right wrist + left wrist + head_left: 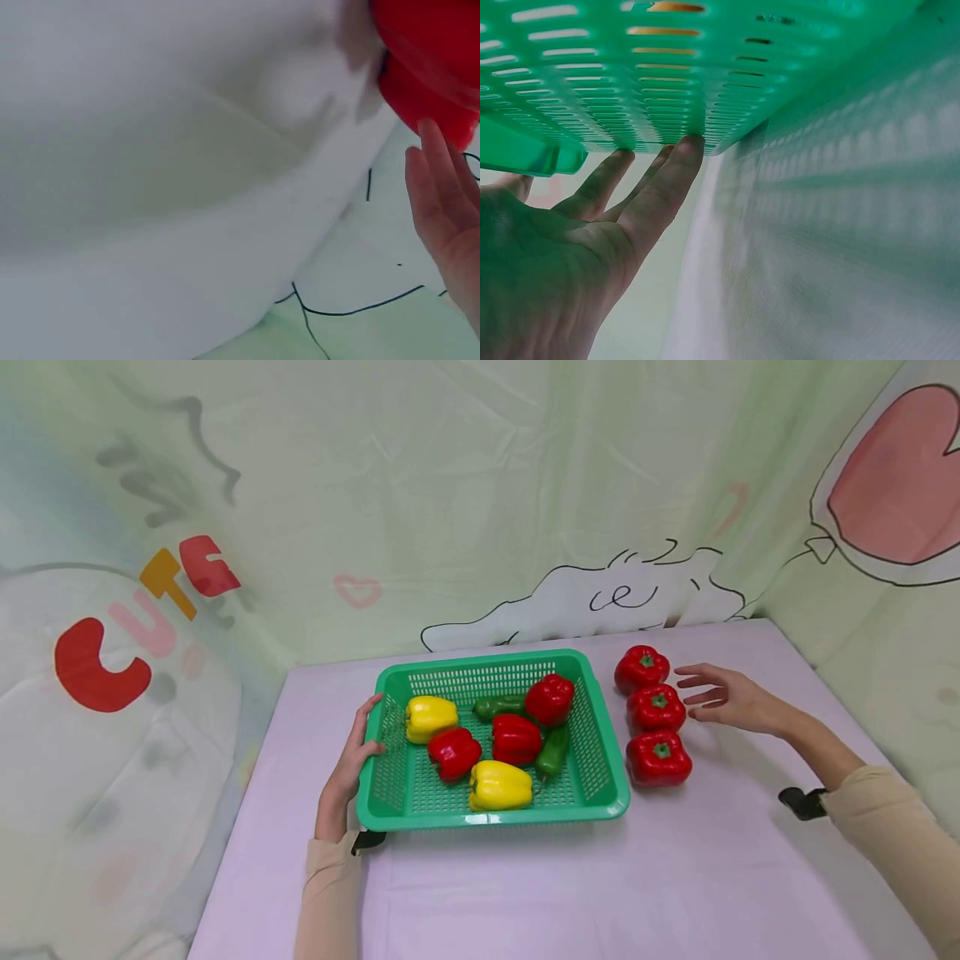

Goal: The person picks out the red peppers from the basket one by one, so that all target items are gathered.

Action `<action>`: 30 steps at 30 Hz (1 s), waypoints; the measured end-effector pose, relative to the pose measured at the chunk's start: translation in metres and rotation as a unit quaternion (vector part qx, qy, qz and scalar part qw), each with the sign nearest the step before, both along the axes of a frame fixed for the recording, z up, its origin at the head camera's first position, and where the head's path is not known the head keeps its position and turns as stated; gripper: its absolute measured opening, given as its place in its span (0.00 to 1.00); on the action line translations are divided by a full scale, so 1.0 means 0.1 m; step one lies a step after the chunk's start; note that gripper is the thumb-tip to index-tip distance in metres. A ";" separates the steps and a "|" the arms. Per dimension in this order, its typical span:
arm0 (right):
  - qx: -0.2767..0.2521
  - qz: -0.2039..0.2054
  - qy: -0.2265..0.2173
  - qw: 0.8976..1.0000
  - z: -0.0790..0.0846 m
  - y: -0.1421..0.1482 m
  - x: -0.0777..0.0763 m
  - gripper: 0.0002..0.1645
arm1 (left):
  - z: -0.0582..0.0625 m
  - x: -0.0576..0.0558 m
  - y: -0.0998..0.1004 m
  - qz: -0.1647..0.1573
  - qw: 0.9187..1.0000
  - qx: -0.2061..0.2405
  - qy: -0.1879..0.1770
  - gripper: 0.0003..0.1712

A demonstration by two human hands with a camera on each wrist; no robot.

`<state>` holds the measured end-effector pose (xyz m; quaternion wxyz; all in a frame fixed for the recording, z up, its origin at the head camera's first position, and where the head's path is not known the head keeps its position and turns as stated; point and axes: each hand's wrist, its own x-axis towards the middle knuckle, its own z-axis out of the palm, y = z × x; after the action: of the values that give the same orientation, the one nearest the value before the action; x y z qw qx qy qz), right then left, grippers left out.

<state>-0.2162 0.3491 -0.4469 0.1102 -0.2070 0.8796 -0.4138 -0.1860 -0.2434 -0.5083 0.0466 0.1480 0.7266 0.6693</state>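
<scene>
My left hand (347, 768) holds the left rim of a green plastic basket (480, 820); its thumb hooks over the rim, and in the left wrist view fingers (660, 191) lie against the slotted wall. Inside the basket are yellow bell peppers (431, 719), red bell peppers (516, 739) and green peppers (553, 752). Right of it, three red bell peppers stand in a row: a far one (642, 669), a middle one (656, 707) and a near one (660, 758). Beside the far and middle ones hovers my right hand (738, 700), fingers spread and holding nothing.
A pale lilac cloth covers the table (495, 893). Behind it hangs a light green curtain (525, 485) with printed drawings, which also closes off both sides.
</scene>
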 end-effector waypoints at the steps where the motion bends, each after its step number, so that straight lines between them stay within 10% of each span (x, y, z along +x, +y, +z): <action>1: 0.007 -0.006 0.013 1.000 0.04 0.00 0.00 0.38 | 0.00 0.00 0.00 0.000 1.000 -0.001 0.001 0.49; 14: 0.056 -0.019 0.067 0.996 0.56 -0.47 0.01 0.34 | 0.03 -0.01 -0.01 -0.004 1.000 0.001 0.000 0.49; 30: 0.098 0.140 0.066 0.983 0.89 -1.85 -0.05 0.35 | 0.00 0.01 0.01 0.003 1.000 -0.006 -0.006 0.49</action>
<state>-0.2211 0.1637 -0.3579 0.1287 -0.3432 0.8837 -0.2912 -0.1850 -0.2421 -0.5080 0.0497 0.1418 0.7305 0.6661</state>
